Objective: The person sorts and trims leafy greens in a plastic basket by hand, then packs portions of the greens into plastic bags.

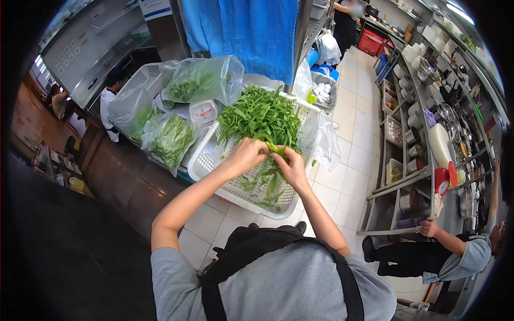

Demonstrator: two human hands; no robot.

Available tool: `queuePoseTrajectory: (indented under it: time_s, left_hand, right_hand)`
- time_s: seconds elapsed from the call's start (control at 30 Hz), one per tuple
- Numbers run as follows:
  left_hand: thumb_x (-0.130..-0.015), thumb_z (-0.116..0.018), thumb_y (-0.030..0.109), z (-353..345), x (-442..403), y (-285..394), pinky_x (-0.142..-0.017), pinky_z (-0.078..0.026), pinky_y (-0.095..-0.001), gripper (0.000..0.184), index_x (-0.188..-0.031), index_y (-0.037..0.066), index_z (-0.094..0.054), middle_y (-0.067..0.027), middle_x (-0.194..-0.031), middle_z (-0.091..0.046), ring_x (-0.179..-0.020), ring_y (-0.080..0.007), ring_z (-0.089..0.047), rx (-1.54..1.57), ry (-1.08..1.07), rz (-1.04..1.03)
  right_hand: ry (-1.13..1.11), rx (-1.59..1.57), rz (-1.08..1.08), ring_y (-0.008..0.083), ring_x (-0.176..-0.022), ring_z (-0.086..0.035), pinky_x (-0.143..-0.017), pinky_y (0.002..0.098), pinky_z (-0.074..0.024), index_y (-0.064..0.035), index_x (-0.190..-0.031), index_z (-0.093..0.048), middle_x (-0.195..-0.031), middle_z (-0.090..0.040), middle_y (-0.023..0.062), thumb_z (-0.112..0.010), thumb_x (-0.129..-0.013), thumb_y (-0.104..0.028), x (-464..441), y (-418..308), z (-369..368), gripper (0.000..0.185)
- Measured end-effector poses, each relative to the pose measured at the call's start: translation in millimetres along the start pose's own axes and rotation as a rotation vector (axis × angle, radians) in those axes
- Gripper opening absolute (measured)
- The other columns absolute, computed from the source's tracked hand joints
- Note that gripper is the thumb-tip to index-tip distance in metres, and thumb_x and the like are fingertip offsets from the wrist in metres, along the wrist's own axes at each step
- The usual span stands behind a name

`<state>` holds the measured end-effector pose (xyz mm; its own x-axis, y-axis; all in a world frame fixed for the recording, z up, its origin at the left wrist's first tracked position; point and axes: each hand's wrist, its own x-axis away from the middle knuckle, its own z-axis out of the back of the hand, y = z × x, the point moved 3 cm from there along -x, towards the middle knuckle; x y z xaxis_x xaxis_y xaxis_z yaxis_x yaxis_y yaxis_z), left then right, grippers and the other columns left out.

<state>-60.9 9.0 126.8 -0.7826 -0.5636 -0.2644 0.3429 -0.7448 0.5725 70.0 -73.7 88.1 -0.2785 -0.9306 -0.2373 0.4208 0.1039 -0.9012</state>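
Observation:
Over a white perforated basket (202, 170), my two hands meet on a green leafy stem (274, 148). My left hand (249, 152) pinches it from the left, fingers closed. From the other side my right hand (292, 167) has its thumb and fingers closed on the same stem. Just beyond them rises a large heap of leafy greens (259, 115) at the basket's far end. Looser leaves (262, 187) lie scattered in the near part, below my hands.
Left of the basket stand a dial scale (203, 113) and plastic bags of greens (170, 140). A clear bag (326, 143) hangs at the right rim. A blue cloth (241, 35) drapes behind. Metal shelving (399, 184) lines the right, where a person (455, 251) stands; other people are farther off.

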Motion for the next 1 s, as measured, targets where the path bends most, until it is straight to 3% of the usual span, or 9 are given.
queuePoseTrajectory:
  time_s: [0.1, 0.2, 0.37, 0.47, 0.53, 0.6, 0.7, 0.9, 1.0]
  left_hand:
    - [-0.070, -0.063, 0.001, 8, -1, 12, -0.062, -0.050, -0.0286, 0.010, -0.080, -0.003, -0.063, -0.0139, -0.074, -0.063, -0.067, -0.0202, -0.063, 0.140, 0.060, 0.046]
    - [-0.074, -0.061, 0.001, 5, 2, 5, -0.063, -0.051, -0.0258, 0.011, -0.084, -0.003, -0.063, -0.0111, -0.078, -0.065, -0.069, -0.0147, -0.064, 0.377, 0.044, 0.154]
    - [-0.077, -0.060, 0.003, 18, -7, 8, -0.062, -0.051, -0.0238, 0.021, -0.099, 0.001, -0.062, -0.0078, -0.083, -0.065, -0.067, -0.0127, -0.063, 0.556, -0.013, 0.190]
    - [-0.081, -0.059, 0.016, 68, -31, 19, -0.084, -0.047, -0.0348, 0.028, -0.107, 0.006, -0.060, -0.0162, -0.108, -0.058, -0.101, -0.0230, -0.055, -0.303, 0.370, -0.165]
    - [-0.081, -0.059, 0.028, 96, -52, 19, -0.095, -0.034, -0.0521, 0.035, -0.116, 0.022, -0.057, -0.0218, -0.141, -0.019, -0.121, -0.0400, -0.034, -0.823, 0.530, -0.079]
    - [-0.079, -0.062, 0.030, 120, -68, 13, -0.098, -0.026, -0.0559, 0.042, -0.119, 0.021, -0.054, -0.0252, -0.143, -0.006, -0.124, -0.0451, -0.029, -0.986, 0.345, 0.207]
    - [-0.076, -0.064, 0.035, 136, -94, -31, -0.092, -0.036, -0.0534, 0.051, -0.125, 0.028, -0.048, -0.0254, -0.143, -0.004, -0.121, -0.0430, -0.035, -0.994, 0.056, 0.602]
    - [-0.075, -0.065, 0.022, 161, -108, -101, -0.078, -0.048, -0.0459, 0.062, -0.129, 0.009, -0.037, -0.0160, -0.144, -0.014, -0.093, -0.0440, -0.056, -0.678, 0.416, 0.384]
    - [-0.066, -0.065, 0.001, 188, -106, -111, -0.084, -0.046, -0.0415, 0.072, -0.130, 0.001, -0.031, -0.0147, -0.143, -0.017, -0.101, -0.0356, -0.054, -0.622, 0.623, 0.183]
  right_hand:
    - [0.085, 0.006, 0.093, 0.0275, -0.074, -0.054, -0.066, 0.0332, -0.0431, -0.0043, -0.100, -0.061, -0.078, -0.058, 0.0157, -0.061, -0.080, -0.018, 2, -4, -5, 0.024]
    - [0.041, 0.127, 0.043, 0.0231, -0.072, -0.057, -0.066, 0.0319, -0.0441, -0.0034, -0.099, -0.060, -0.077, -0.060, 0.0142, -0.062, -0.079, -0.018, 2, -13, 2, 0.024]
    - [-0.039, -0.404, -0.205, 0.0121, -0.070, -0.058, -0.066, 0.0252, -0.0458, 0.0004, -0.094, -0.060, -0.081, -0.064, 0.0068, -0.058, -0.084, -0.014, -3, 4, 16, 0.018]
    - [-0.063, -0.820, -0.354, 0.0108, -0.074, -0.059, -0.069, 0.0243, -0.0476, -0.0014, -0.095, -0.058, -0.081, -0.064, 0.0063, -0.054, -0.087, -0.013, -3, 9, 26, 0.015]
    - [-0.074, -0.878, -0.319, 0.0112, -0.075, -0.059, -0.069, 0.0243, -0.0475, -0.0015, -0.096, -0.058, -0.080, -0.064, 0.0062, -0.053, -0.088, -0.014, -1, 4, 27, 0.016]
    - [-0.054, -0.904, -0.278, 0.0127, -0.076, -0.059, -0.068, 0.0254, -0.0479, -0.0019, -0.097, -0.056, -0.080, -0.062, 0.0063, -0.051, -0.089, -0.017, -2, 2, 24, 0.018]
    - [0.019, -1.072, -0.317, 0.0137, -0.073, -0.059, -0.067, 0.0264, -0.0480, -0.0022, -0.098, -0.055, -0.079, -0.061, 0.0057, -0.049, -0.090, -0.017, 2, -7, 21, 0.018]
    - [0.093, -1.074, -0.408, 0.0105, -0.067, -0.056, -0.062, 0.0240, -0.0464, -0.0054, -0.099, -0.055, -0.078, -0.059, 0.0022, -0.049, -0.091, -0.019, 12, 24, 9, 0.017]
    - [0.075, -1.042, -0.443, 0.0087, -0.066, -0.054, -0.061, 0.0225, -0.0454, -0.0061, -0.100, -0.056, -0.078, -0.059, 0.0013, -0.050, -0.090, -0.020, 18, 25, 7, 0.018]
